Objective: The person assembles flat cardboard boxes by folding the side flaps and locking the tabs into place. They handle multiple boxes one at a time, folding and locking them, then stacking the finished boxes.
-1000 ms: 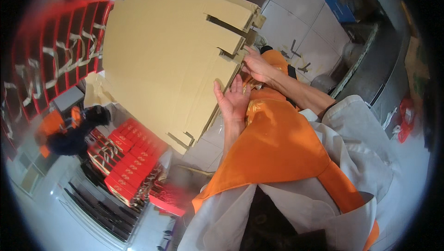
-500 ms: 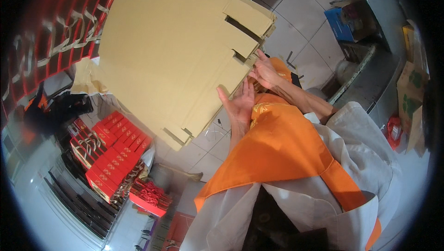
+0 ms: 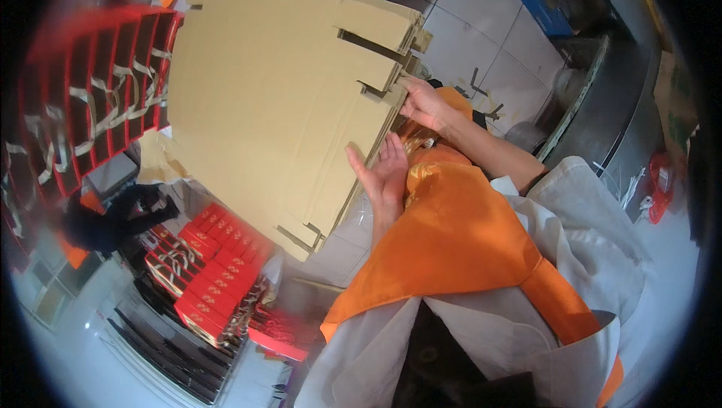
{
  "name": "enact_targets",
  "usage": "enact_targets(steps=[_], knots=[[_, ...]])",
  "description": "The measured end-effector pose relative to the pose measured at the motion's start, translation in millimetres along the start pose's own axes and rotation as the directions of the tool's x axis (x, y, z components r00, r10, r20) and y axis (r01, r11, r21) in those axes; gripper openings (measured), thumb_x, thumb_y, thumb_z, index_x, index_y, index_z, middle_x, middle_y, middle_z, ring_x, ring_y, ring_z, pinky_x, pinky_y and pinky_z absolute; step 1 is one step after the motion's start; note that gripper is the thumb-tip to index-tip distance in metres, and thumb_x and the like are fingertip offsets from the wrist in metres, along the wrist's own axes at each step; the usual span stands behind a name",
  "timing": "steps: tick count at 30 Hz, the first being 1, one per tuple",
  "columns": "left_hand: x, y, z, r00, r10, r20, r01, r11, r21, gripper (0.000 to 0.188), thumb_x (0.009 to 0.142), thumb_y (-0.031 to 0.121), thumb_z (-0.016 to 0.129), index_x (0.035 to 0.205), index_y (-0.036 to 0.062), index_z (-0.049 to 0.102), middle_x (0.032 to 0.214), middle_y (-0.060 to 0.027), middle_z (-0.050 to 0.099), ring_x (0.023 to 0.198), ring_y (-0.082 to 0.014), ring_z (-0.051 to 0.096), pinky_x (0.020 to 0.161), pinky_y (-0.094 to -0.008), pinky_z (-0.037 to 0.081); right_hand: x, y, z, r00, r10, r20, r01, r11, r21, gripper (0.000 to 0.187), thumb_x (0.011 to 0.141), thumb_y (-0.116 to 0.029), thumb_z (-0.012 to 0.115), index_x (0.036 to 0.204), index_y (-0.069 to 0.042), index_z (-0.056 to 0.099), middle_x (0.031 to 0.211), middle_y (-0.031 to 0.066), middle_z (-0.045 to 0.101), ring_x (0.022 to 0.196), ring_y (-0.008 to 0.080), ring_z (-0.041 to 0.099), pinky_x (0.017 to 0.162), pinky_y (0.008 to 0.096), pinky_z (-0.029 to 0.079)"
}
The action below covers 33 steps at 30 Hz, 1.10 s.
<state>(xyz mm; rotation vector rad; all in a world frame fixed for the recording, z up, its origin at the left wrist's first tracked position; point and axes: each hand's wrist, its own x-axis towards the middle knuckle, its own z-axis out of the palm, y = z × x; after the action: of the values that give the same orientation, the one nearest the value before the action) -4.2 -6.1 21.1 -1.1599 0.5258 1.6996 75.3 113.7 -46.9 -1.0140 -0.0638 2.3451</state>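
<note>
Gripping slotted cardboard sheets point(image 3: 278, 107) at three o'clock with right hand point(image 3: 426, 105). Holding left hand point(image 3: 387, 177) at four o'clock, thumb wide of fingers.

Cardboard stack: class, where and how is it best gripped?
The cardboard stack is likely best pinched by its near edge, between its notched ends, from the wearer's side: that edge is straight, thin and within reach of the left hand and right hand.

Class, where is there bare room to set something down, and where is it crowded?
Bare floor tiles lie between the notched edge of the cardboard and the blue box. Beyond the left hand and right hand, the cardboard's face is bare too. Red boxes crowd the picture's left.
</note>
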Motion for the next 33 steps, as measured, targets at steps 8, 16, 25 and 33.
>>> enact_targets(steps=[8,16,25,33], knots=[[-17,-4,9,1.0,-0.021,0.008,0.021,1.0,-0.018,0.084,0.059,0.025,0.078,0.121,-0.0021,0.028,0.118,-0.0062,0.039,0.107,-0.0223,0.041,0.094,-0.0364,0.037,-15,-6,-46,0.978,-0.042,-0.206,0.011,0.989,-0.148,0.028,0.086,-0.022,0.051,0.11,-0.006,0.048,0.104,0.0033,0.056,0.089,0.0126,0.055,0.075,0.0281,0.047],[-21,1,10,0.995,-0.104,-0.004,0.104,0.994,-0.014,0.082,0.057,0.021,0.08,0.118,-0.0043,0.031,0.113,-0.0097,0.043,0.104,-0.0237,0.044,0.093,-0.0357,0.04,-30,-28,-14,0.898,-0.39,0.203,0.401,0.535,-0.744,0.036,0.083,-0.037,0.05,0.082,-0.001,0.055,0.074,0.0047,0.058,0.068,0.0112,0.053,0.062,0.0255,0.042],[-28,-2,14,0.995,-0.097,-0.029,0.097,0.995,-0.007,0.08,0.057,0.022,0.079,0.114,-0.0071,0.032,0.108,-0.0164,0.043,0.1,-0.0272,0.046,0.088,-0.0345,0.044,-51,-40,-111,0.935,-0.237,0.264,0.094,-0.552,-0.829,0.029,0.079,-0.022,0.046,0.097,0.001,0.052,0.088,0.0142,0.058,0.084,0.0319,0.055,0.072,0.0387,0.044],[-30,-3,17,0.995,-0.081,-0.057,0.081,0.997,0.001,0.079,0.056,0.023,0.079,0.114,-0.0068,0.033,0.106,-0.0182,0.044,0.098,-0.0282,0.046,0.087,-0.0346,0.045,37,21,-120,0.936,-0.298,-0.188,-0.016,0.498,-0.867,0.045,0.077,-0.025,0.054,0.112,0.002,0.049,0.117,0.019,0.049,0.104,0.0296,0.05,0.087,0.0333,0.039]])
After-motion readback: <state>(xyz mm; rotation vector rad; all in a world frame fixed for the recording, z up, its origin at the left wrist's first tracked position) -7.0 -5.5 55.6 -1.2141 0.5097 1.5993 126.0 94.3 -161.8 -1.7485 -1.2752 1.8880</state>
